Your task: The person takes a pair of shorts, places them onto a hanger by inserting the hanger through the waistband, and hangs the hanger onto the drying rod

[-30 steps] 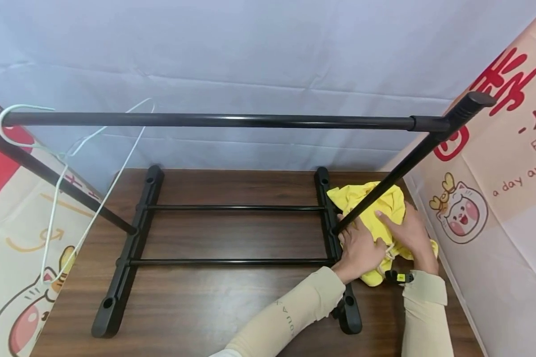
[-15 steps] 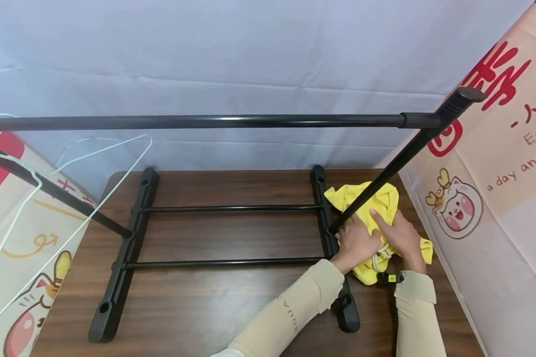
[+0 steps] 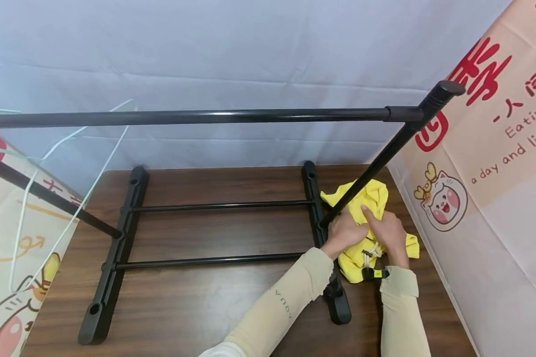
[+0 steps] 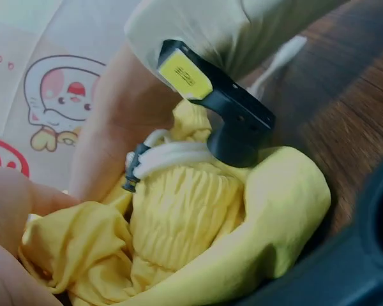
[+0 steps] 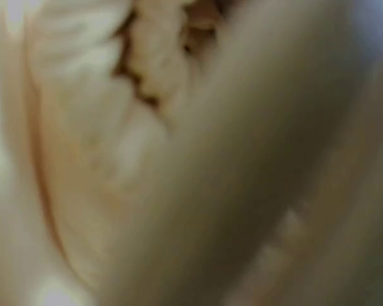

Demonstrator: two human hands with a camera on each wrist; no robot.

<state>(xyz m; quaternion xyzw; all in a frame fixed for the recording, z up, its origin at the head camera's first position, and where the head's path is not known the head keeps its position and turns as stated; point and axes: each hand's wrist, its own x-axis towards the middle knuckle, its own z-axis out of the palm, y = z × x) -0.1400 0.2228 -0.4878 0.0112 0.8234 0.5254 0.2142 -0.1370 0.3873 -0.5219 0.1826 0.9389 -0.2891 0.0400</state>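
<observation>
To the right of the right hand (image 3: 387, 234), the printed sheet (image 3: 496, 208) carries "Eating" above "a day and livi", running out of view, with large red characters higher up, partly covered or cut off. On the sleeve (image 3: 274, 303) behind the left hand (image 3: 346, 233), dark letters include "UA". At the right hand's wrist, the yellow label's (image 4: 184, 74) marks are too small to read.

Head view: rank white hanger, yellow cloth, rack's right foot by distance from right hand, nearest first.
1. Yellow cloth: against the right hand.
2. Rack's right foot: left of that hand, past the left hand.
3. White hanger: far left.
</observation>
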